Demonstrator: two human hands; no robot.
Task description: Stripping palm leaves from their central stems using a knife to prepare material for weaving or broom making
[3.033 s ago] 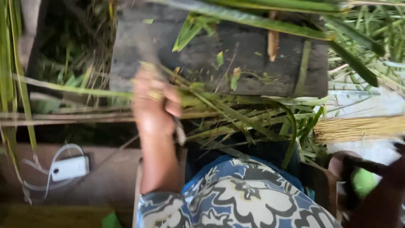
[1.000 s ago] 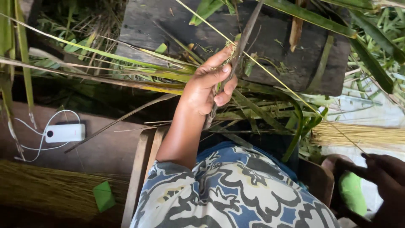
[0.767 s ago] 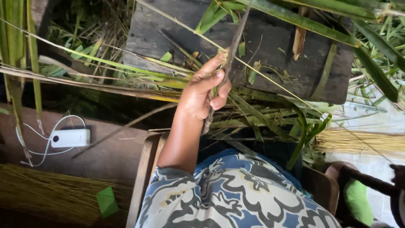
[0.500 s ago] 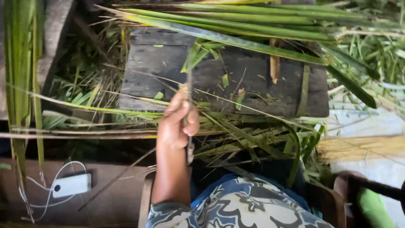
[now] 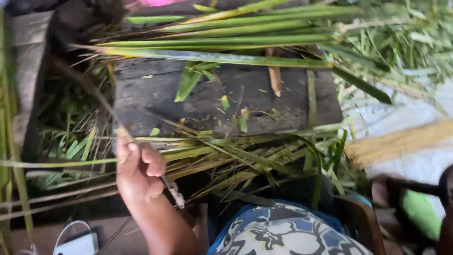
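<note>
Since half a second ago the left hand (image 5: 139, 172), fingers clamped on a thin knife (image 5: 172, 191) and a palm-leaf strip (image 5: 89, 89), has been drawn toward the lower left of the frame, off the dark wooden board (image 5: 226, 101); the right hand is not seen.

Green palm leaves (image 5: 222, 35), dark grey plank (image 5: 226, 97), blue-white patterned cloth (image 5: 283, 233).
</note>
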